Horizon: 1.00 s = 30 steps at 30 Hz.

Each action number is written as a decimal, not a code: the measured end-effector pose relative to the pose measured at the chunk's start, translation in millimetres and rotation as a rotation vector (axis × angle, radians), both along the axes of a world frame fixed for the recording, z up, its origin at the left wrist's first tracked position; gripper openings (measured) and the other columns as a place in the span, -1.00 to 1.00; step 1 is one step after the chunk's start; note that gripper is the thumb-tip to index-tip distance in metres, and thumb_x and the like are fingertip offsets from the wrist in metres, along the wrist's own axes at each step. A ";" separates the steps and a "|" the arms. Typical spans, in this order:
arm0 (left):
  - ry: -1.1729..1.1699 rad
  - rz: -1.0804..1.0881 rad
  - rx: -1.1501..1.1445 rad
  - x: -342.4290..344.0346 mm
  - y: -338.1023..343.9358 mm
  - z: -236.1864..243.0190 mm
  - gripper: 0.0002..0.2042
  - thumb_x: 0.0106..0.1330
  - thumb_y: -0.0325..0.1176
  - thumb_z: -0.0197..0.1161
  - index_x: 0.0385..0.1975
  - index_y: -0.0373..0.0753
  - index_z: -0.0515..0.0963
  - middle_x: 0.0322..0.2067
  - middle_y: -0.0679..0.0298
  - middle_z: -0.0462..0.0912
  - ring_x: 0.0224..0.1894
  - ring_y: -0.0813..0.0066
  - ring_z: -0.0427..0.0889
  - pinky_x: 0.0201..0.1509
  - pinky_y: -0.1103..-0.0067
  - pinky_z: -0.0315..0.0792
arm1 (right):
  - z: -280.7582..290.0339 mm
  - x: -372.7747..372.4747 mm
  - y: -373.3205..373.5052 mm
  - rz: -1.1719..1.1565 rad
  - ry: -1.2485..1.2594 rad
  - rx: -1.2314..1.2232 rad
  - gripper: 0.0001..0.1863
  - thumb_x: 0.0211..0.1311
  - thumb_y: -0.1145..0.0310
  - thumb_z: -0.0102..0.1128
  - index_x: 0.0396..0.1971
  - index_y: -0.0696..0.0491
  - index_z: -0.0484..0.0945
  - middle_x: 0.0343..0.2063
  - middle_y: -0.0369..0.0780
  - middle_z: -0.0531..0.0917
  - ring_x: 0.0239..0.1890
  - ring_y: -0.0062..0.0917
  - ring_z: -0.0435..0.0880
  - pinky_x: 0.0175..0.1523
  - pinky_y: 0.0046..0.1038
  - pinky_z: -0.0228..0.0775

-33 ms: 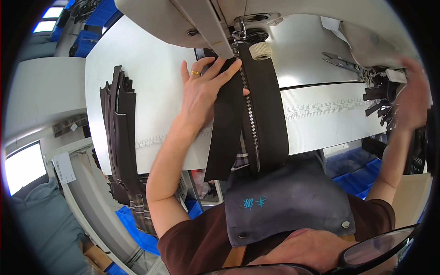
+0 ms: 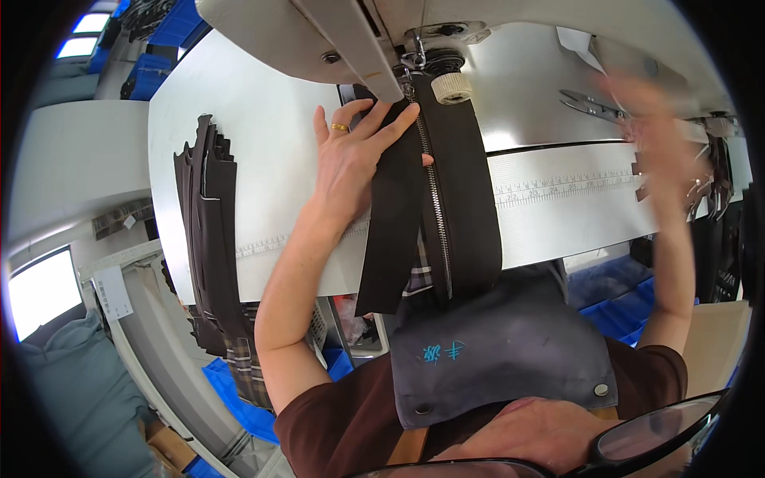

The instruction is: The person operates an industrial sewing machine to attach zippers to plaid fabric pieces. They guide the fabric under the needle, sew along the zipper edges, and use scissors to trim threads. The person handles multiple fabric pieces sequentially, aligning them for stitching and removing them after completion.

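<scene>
My left hand (image 2: pixel 348 155) lies over a dark fabric strip (image 2: pixel 388 231), its fingertips by the machine's presser foot. The thumb tip shows past the strip's right edge, so the strip is between thumb and fingers. A metal zipper (image 2: pixel 437 207) runs lengthwise along a second dark panel (image 2: pixel 470 199), which passes under the sewing machine head (image 2: pixel 319 36). Off to the right, my right hand (image 2: pixel 657 131) is lifted near the scissors (image 2: pixel 591 105), smeared by motion. Whether it holds anything cannot be made out.
A stack of dark strips (image 2: pixel 211 231) hangs over the table's left edge, plaid cloth (image 2: pixel 243 370) below it. A ruler scale (image 2: pixel 550 189) crosses the white table. Metal clips and dark pieces (image 2: pixel 713 171) are at far right. Blue bins (image 2: pixel 625 311) stand under the table.
My right hand has swung leftward from the far right, away from the dark pieces and towards the scissors. My left hand and the zipper pieces stay in place.
</scene>
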<state>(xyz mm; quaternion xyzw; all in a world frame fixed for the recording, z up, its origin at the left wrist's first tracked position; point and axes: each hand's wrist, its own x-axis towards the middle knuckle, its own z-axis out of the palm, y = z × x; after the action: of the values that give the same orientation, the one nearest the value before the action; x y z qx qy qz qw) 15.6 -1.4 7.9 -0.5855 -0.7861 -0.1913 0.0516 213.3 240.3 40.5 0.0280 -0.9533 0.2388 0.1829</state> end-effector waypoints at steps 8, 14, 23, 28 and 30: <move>-0.005 0.013 -0.021 2.2 3.8 6.3 -0.45 -0.06 -0.07 0.41 0.03 0.06 0.54 0.01 0.25 0.55 0.09 0.26 0.41 0.27 -0.03 -0.05 | -23.2 -123.2 -37.0 0.055 -0.160 -0.326 -0.73 0.16 0.35 0.04 -0.22 0.18 0.55 -0.22 -0.06 0.59 -0.05 -0.26 0.49 0.15 -0.29 0.21; 0.009 -0.017 -0.012 -0.7 1.9 1.6 -0.47 0.00 -0.02 0.36 0.04 0.03 0.53 0.02 0.26 0.53 0.09 0.18 0.39 0.23 -0.09 -0.03 | -62.1 -137.2 -40.1 -0.031 0.332 -0.297 -0.78 0.08 0.32 0.12 -0.47 0.15 0.64 -0.54 -0.11 0.63 -0.39 -0.24 0.61 -0.14 -0.29 0.40; -0.023 -0.007 -0.016 0.2 2.2 0.9 -0.48 0.04 0.06 0.30 0.03 0.05 0.52 0.14 0.26 0.44 0.14 0.17 0.34 0.27 -0.10 -0.09 | -44.6 -113.1 -42.6 -0.237 0.248 -0.145 -0.82 0.05 0.28 0.15 -0.44 0.04 0.63 -0.53 -0.20 0.63 -0.37 -0.31 0.60 -0.28 -0.36 0.42; -0.032 0.020 0.003 3.2 5.0 3.2 -0.47 -0.05 -0.07 0.40 0.02 0.07 0.56 0.09 0.24 0.51 0.12 0.24 0.40 0.32 0.01 -0.10 | -36.3 -109.7 -46.8 -0.275 0.119 -0.417 -0.81 0.01 0.27 0.18 -0.46 0.07 0.63 -0.50 -0.18 0.63 -0.34 -0.32 0.58 -0.19 -0.35 0.39; -0.032 0.021 -0.017 2.4 4.0 1.6 -0.48 -0.01 0.01 0.35 0.02 0.06 0.54 0.10 0.26 0.49 0.13 0.20 0.36 0.29 -0.05 -0.10 | -36.8 -115.1 -48.7 -0.271 0.127 -0.424 -0.80 -0.02 0.26 0.19 -0.48 0.08 0.63 -0.49 -0.18 0.63 -0.31 -0.33 0.57 -0.09 -0.33 0.34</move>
<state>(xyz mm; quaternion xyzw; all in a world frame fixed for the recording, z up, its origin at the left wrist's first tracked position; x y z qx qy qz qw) 17.9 2.6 9.5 -0.5745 -0.7945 -0.1934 0.0360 98.2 191.5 3.6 -0.1240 -0.8636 0.4045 0.2742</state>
